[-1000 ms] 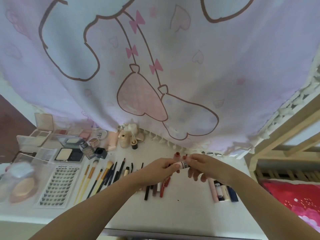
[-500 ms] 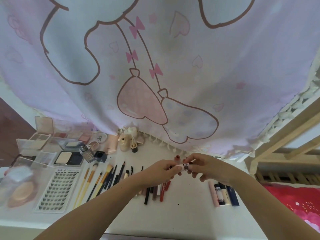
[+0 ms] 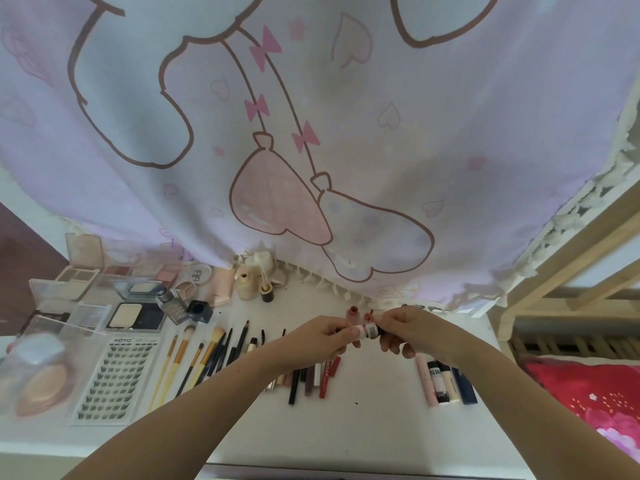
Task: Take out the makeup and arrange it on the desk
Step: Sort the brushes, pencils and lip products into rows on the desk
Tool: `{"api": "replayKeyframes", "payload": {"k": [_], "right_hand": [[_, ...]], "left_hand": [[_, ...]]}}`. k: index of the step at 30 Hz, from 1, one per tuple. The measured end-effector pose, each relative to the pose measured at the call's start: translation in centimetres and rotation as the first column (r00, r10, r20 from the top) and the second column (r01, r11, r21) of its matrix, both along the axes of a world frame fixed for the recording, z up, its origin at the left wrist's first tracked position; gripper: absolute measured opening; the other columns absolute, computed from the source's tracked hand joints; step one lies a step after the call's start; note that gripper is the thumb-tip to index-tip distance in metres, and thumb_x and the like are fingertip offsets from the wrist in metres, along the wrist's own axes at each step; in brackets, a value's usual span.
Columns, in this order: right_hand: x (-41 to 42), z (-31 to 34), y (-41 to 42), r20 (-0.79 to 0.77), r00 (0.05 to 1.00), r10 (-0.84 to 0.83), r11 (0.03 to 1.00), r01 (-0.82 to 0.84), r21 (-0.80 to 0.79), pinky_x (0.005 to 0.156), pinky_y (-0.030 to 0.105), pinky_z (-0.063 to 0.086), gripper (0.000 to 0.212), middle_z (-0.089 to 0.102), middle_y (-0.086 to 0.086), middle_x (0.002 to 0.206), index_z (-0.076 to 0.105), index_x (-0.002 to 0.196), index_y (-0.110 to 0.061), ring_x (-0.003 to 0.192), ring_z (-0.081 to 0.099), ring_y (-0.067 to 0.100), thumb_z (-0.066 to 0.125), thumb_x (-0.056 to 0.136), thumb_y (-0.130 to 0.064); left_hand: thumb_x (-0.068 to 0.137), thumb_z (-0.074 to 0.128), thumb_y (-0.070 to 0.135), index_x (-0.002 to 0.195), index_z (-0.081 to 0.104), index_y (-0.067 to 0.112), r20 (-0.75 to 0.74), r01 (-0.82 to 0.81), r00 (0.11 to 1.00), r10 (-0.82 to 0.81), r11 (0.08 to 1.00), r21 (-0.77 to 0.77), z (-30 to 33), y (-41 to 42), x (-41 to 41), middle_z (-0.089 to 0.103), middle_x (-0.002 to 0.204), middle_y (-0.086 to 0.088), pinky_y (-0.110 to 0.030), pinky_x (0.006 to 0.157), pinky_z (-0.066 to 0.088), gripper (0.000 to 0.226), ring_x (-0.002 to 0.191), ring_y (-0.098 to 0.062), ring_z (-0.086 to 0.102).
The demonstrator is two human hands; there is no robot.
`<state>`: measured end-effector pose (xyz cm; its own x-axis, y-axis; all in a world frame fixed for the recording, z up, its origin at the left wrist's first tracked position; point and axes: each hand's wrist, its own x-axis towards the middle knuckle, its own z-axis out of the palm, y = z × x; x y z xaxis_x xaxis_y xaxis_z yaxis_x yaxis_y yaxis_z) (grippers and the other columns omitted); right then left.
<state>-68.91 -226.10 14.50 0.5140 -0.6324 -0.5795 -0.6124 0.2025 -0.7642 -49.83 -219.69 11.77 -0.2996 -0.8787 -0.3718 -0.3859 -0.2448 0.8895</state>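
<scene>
Head view: both hands are raised just above the white surface [image 3: 363, 420], meeting near its middle. The left hand [image 3: 320, 336] pinches one end of a small pale tube [image 3: 367, 331] with a printed label; the right hand [image 3: 410, 329] grips the tube's dark end, fingers curled round it. Two small red-topped items [image 3: 353, 310] stand just behind the hands; their type cannot be told. Below the left hand lies a row of pencils and lip sticks [image 3: 313, 374], side by side. Left of these, a row of brushes [image 3: 194, 358] lies fanned, yellow handles toward the near edge. Further left lies a card of false lashes [image 3: 116, 375] marked XOYO, and beside it a clear case holding a peach sponge [image 3: 41, 386]. Open palettes [image 3: 78, 277] and compacts sit along the back left. Four tubes [image 3: 446, 382] lie together below the right hand. A pink printed curtain [image 3: 311, 133] hangs over the rear edge.
</scene>
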Motion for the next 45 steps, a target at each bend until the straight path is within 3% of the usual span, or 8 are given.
{"api": "replayKeyframes", "payload": {"k": [9, 15, 18, 23, 30, 35, 40, 45], "right_hand": [[-3.4, -0.9, -1.1, 0.075, 0.992, -0.106, 0.992, 0.100, 0.072, 0.064, 0.026, 0.048, 0.011, 0.068, 0.007, 0.094, 0.058, 0.098, -0.007, 0.080, 0.062, 0.014, 0.062, 0.089, -0.011], [-4.2, -5.4, 0.7, 0.161, 0.932, -0.324, 0.926, 0.278, 0.254, 0.064, 0.027, 0.057, 0.017, 0.066, 0.015, 0.100, 0.060, 0.108, -0.002, 0.086, 0.068, 0.018, 0.054, 0.093, -0.003], [-3.5, -8.7, 1.7, 0.135, 0.889, -0.437, 0.889, 0.404, 0.217, 0.067, 0.029, 0.057, 0.014, 0.067, 0.009, 0.097, 0.054, 0.107, -0.003, 0.086, 0.066, 0.017, 0.054, 0.093, -0.004], [-1.9, -12.5, 1.5, -0.064, 0.932, -0.356, 0.897, 0.321, -0.305, 0.073, 0.018, 0.046, 0.014, 0.059, 0.003, 0.105, 0.055, 0.102, -0.021, 0.086, 0.059, 0.013, 0.061, 0.090, -0.020], [0.9, -14.1, 0.6, -0.223, 0.943, -0.249, 0.875, 0.120, -0.469, 0.073, 0.028, 0.040, 0.024, 0.048, -0.004, 0.105, 0.051, 0.115, -0.017, 0.090, 0.053, 0.017, 0.048, 0.095, -0.029], [1.3, -14.4, 0.4, -0.221, 0.947, -0.232, 0.850, 0.087, -0.520, 0.077, 0.039, 0.049, 0.023, 0.052, 0.004, 0.111, 0.053, 0.113, -0.013, 0.096, 0.055, 0.024, 0.048, 0.095, -0.027], [-0.1, -13.6, 0.4, -0.224, 0.943, -0.247, 0.869, 0.113, -0.482, 0.076, 0.027, 0.043, 0.023, 0.052, 0.000, 0.111, 0.053, 0.114, -0.012, 0.091, 0.056, 0.018, 0.052, 0.093, -0.020], [-5.9, -11.4, -1.5, -0.375, 0.899, -0.226, 0.897, 0.042, -0.441, 0.076, 0.026, 0.044, 0.017, 0.065, 0.009, 0.102, 0.061, 0.103, -0.010, 0.085, 0.056, 0.019, 0.050, 0.093, -0.019]], "left_hand": [[0.100, 0.041, 0.032, 0.086, 0.062, 0.019, -0.240, -0.016, 0.965, 0.102, 0.941, 0.338, -2.4, 0.8, 2.5, 0.048, 0.070, 0.004, -0.019, 0.059, 0.036, 0.029, 0.061, -0.006, 0.042], [0.102, 0.039, 0.020, 0.113, 0.048, 0.004, -0.336, -0.153, 0.871, 0.359, 0.848, 0.508, -4.9, 1.6, 0.1, 0.068, 0.096, -0.010, -0.028, 0.075, 0.052, 0.022, 0.088, -0.021, 0.068], [0.099, 0.046, 0.023, 0.119, 0.045, 0.010, -0.189, -0.193, 0.943, 0.274, 0.913, 0.359, -5.6, 1.6, -1.7, 0.069, 0.108, -0.001, -0.027, 0.091, 0.049, 0.024, 0.104, -0.015, 0.064], [0.092, 0.055, 0.027, 0.107, 0.059, 0.016, 0.299, -0.308, 0.875, 0.381, 0.914, -0.263, -8.3, -0.6, -3.9, 0.055, 0.098, 0.006, -0.021, 0.079, 0.042, 0.019, 0.089, -0.010, 0.053], [0.095, 0.044, 0.034, 0.116, 0.053, 0.018, 0.651, -0.086, 0.684, 0.330, 0.922, -0.377, -10.7, -2.8, -4.6, 0.059, 0.111, 0.004, -0.031, 0.089, 0.031, 0.028, 0.109, -0.018, 0.050], [0.096, 0.044, 0.034, 0.119, 0.051, 0.017, 0.680, -0.090, 0.662, 0.316, 0.934, -0.346, -11.3, -3.3, -4.7, 0.058, 0.116, 0.002, -0.032, 0.089, 0.030, 0.029, 0.113, -0.021, 0.046], [0.092, 0.051, 0.033, 0.114, 0.048, 0.017, 0.656, -0.157, 0.661, 0.364, 0.922, -0.353, -10.7, -2.0, -4.4, 0.052, 0.111, 0.004, -0.028, 0.084, 0.030, 0.027, 0.107, -0.019, 0.046], [0.095, 0.047, 0.029, 0.104, 0.050, 0.019, 0.527, -0.166, 0.779, 0.341, 0.921, -0.352, -9.1, 1.2, -7.4, 0.050, 0.093, 0.007, -0.026, 0.085, 0.036, 0.014, 0.092, -0.014, 0.048]]}}
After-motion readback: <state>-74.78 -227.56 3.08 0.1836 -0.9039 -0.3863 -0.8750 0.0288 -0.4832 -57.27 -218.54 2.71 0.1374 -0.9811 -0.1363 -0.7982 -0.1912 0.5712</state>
